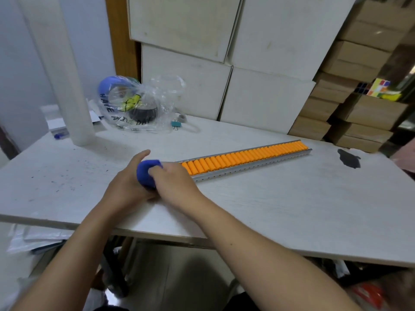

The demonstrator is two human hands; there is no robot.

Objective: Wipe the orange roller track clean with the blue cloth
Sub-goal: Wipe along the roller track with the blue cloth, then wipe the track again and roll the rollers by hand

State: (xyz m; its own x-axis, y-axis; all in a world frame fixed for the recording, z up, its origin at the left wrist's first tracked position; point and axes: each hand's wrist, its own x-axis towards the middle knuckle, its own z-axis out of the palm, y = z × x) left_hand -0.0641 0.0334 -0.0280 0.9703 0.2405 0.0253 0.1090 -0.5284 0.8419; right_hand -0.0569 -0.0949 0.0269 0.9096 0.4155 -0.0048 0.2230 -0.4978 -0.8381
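Observation:
The orange roller track [247, 157], a row of orange rollers in a grey metal rail, lies slantwise across the white table [280, 209], running from the middle toward the far right. A bunched blue cloth [146, 172] sits at the track's near left end, squeezed between both hands. My left hand [128, 185] cups the cloth from the left with the thumb raised. My right hand [173, 180] grips it from the right and covers the track's left end.
A clear plastic bag [139, 104] with tape rolls lies at the back left beside a white post [67, 86]. White boxes [224, 63] and brown cartons [359, 86] line the back. A dark scrap [349, 159] lies at the far right.

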